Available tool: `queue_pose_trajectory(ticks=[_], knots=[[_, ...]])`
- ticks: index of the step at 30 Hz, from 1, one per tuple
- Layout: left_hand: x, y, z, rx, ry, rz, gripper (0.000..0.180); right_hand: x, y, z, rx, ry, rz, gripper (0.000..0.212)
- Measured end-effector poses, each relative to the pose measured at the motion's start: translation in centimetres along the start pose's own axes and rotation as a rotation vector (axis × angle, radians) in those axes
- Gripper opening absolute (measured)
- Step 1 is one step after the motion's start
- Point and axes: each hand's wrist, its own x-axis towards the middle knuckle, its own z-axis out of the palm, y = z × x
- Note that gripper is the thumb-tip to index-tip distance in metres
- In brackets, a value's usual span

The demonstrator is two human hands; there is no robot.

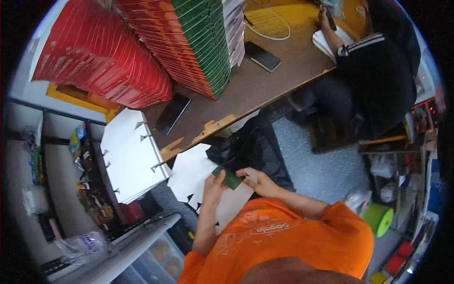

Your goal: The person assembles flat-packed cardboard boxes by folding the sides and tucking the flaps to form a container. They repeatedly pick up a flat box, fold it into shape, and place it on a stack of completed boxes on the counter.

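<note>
A die-cut white card blank lies across my lap, with a green panel turned over near its middle. My left hand grips the blank at the green panel's left end, thumb on top. At the other end of that panel, my right hand pinches a small pale flap between thumb and fingers. Parts of both hands' fingers are hidden behind the card. To the left, a pile of similar white blanks with notched edges juts past the table's corner.
Tall stacks of red cartons and red-and-green cartons stand on the brown table. Two phones and a white cable lie there too. Across the table's right end sits another person in black. Shelves line the left.
</note>
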Motion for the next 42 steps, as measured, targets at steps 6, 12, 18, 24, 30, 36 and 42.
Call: queue_pose_trajectory(ticks=[6,12,18,24,30,36,42], knots=[[-0.6,-2.0,-0.6,-0.187,0.041,-0.017,0.028,0.2,-0.9,0.1,-0.212,0.405,0.036,0.029],[-1.1,-2.2,0.0,-0.207,0.029,-0.001,0.026,2.4,-4.9,3.6,-0.653,0.106,-0.203,0.011],[-2.0,-2.2,-0.9,0.129,-0.226,0.266,0.024,6.3,1.9,1.6,-0.355,-0.021,0.004,0.019],[-9.3,3.5,-7.5,0.982,-0.522,0.752,0.04,11.1,2.7,-2.3,0.078,0.034,0.554,0.034],[-5.9,3.9,-8.4,0.698,-0.175,0.16,0.029,9.4,-0.9,0.3,-0.479,-0.188,-0.35,0.035],[-1.1,0.2,-7.3,-0.062,0.132,-0.089,0.033,5.1,-6.1,1.6,-0.526,-0.091,-0.266,0.021],[-2.0,0.7,0.1,0.603,0.214,0.418,0.027,5.1,-8.0,1.2,-0.777,-0.326,-0.489,0.014]])
